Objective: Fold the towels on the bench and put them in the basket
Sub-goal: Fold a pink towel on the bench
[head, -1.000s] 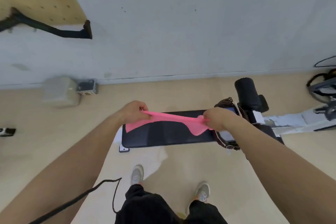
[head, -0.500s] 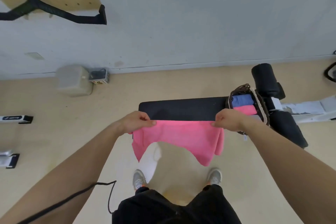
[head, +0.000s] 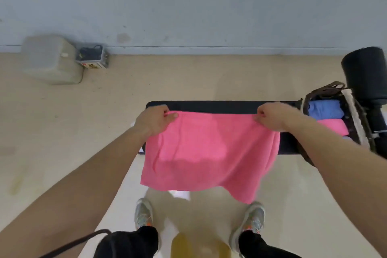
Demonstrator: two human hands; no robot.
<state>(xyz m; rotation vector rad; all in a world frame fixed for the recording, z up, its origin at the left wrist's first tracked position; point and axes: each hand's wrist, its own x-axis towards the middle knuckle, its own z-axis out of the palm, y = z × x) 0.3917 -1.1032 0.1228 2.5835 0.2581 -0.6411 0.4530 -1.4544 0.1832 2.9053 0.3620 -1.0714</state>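
Over the black bench [head: 219, 106], left hand [head: 154, 121] and right hand [head: 272, 118] each pinch a top corner of a spread pink towel [head: 207, 153]; a basket [head: 356, 119] stands right.

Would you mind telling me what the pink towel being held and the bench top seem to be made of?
The pink towel: soft matte cloth, possibly microfibre; it drapes and creases limply. The bench top: black padding, likely vinyl or leatherette; smooth, even surface.

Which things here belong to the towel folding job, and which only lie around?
Job: pink towel, pinched by left hand and right hand; bench; basket holding blue towel and folded pink towel.
Lying about: grey box; small cabled box; black roller pad.
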